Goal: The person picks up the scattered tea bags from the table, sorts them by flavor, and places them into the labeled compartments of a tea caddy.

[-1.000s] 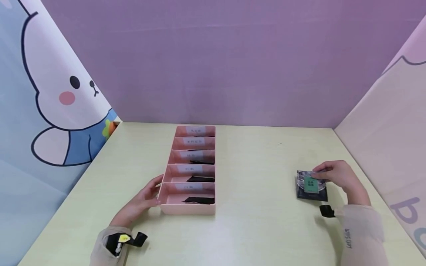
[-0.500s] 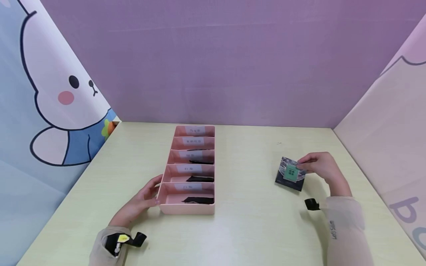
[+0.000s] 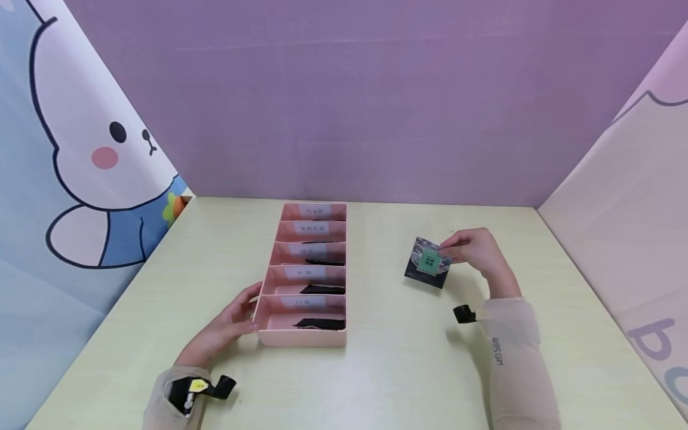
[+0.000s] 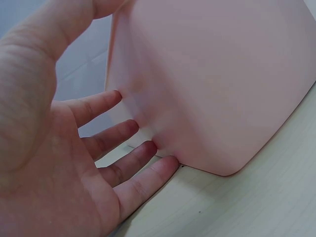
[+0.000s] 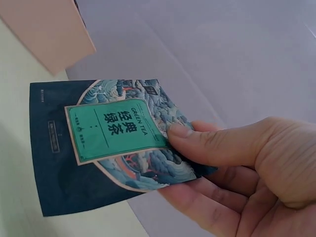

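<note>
A green tea bag sachet (image 5: 111, 145), dark blue with a green label, is pinched between the thumb and fingers of my right hand (image 3: 478, 254). It hangs above the table, to the right of a long pink divided box (image 3: 303, 339). My left hand (image 3: 231, 322) rests at the box's near left side. In the left wrist view, its fingertips (image 4: 165, 165) touch the pink wall, the fingers spread and nearly straight. Labels line the box's compartments. Black sachets (image 3: 321, 323) lie in the nearer ones; the contents of the farthest compartment are hidden or not visible.
The pale table (image 3: 392, 370) runs back to a purple backdrop (image 3: 376, 107). A panel with a cartoon rabbit (image 3: 97, 143) stands on the left, and a pale printed panel (image 3: 629, 227) on the right. A black wrist camera (image 3: 464, 314) juts from the right sleeve.
My right hand has carried the green tea sachet leftward and a little farther back, toward the box, tilting it slightly. The left hand and the box have stayed in place.
</note>
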A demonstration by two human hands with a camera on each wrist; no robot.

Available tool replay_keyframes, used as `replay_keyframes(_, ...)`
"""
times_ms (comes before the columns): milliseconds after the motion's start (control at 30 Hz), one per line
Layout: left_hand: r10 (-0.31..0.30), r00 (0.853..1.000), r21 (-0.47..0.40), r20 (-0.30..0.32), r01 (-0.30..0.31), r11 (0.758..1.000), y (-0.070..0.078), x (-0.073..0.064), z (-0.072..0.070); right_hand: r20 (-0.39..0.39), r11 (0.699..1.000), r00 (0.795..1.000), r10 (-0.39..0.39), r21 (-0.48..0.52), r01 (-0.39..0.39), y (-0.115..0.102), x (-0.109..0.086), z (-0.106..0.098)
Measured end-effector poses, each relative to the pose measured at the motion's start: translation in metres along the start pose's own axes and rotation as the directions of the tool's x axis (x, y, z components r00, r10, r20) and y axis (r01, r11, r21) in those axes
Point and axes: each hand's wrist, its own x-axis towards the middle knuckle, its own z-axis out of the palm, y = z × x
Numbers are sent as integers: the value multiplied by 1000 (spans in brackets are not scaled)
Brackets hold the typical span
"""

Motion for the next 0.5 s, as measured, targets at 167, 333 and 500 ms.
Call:
replay_keyframes(167,11,1000,-2,2,-11,1000,-1,0,-1,3,998,999,-32,46,32,-13,12,20)
replay_keyframes(333,19,1000,1,0,-19,1000,-2,0,-1,6,991,997,-72,117,71,-26,20,39)
replay_keyframes(500,14,1000,-7,2,-14,1000,-3,1,-1,-13,978,994,-104,180,105,-37,28,56)
